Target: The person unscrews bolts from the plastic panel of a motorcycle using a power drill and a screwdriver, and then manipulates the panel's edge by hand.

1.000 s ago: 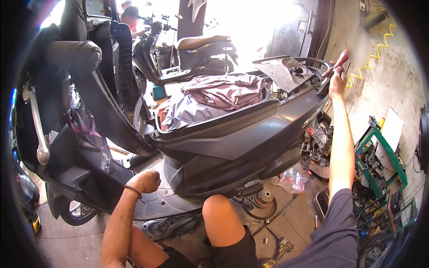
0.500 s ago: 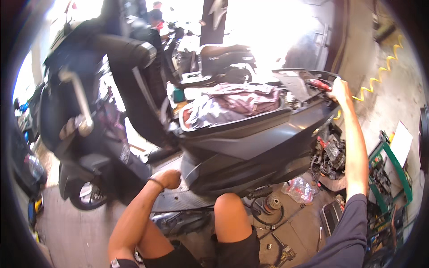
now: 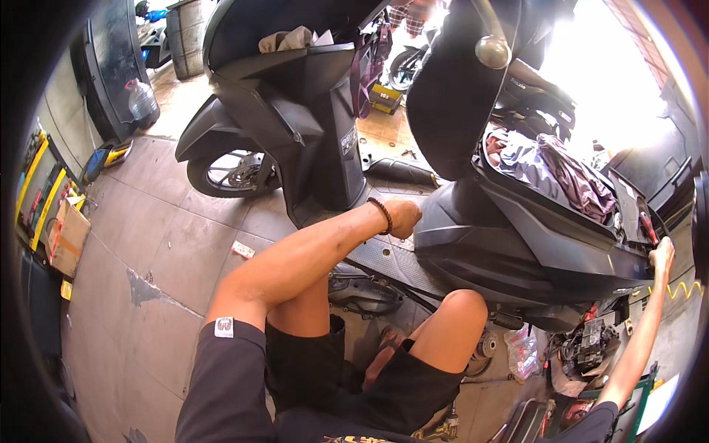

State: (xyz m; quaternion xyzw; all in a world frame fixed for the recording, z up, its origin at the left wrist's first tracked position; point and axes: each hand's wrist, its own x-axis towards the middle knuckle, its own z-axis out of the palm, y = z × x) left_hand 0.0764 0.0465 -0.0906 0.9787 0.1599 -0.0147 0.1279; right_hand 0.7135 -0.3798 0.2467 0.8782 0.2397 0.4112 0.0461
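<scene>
A dark grey scooter stands before me with its seat raised. My left hand (image 3: 404, 219) is closed at the lower front edge of its side panel (image 3: 509, 255), above the ribbed footboard (image 3: 384, 255); its fingertips are partly hidden. At the tail end, my right hand (image 3: 662, 253) is wrapped round the rear end of the same panel. A red-handled screwdriver (image 3: 648, 227) lies on the tail just beside the right hand. Crumpled cloths (image 3: 554, 170) fill the open storage box under the seat.
The scooter's front wheel (image 3: 233, 173) is at the far left. By my right knee are a clear plastic bag (image 3: 522, 351) and dark mechanical parts (image 3: 587, 343). Tool racks (image 3: 40, 196) and a cardboard box (image 3: 68, 236) stand at the left. A yellow coiled hose (image 3: 687, 289) hangs at the right.
The view has swung left and down, so the scooter and both hands appear farther right. Both hands remain at the same places on the side panel.
</scene>
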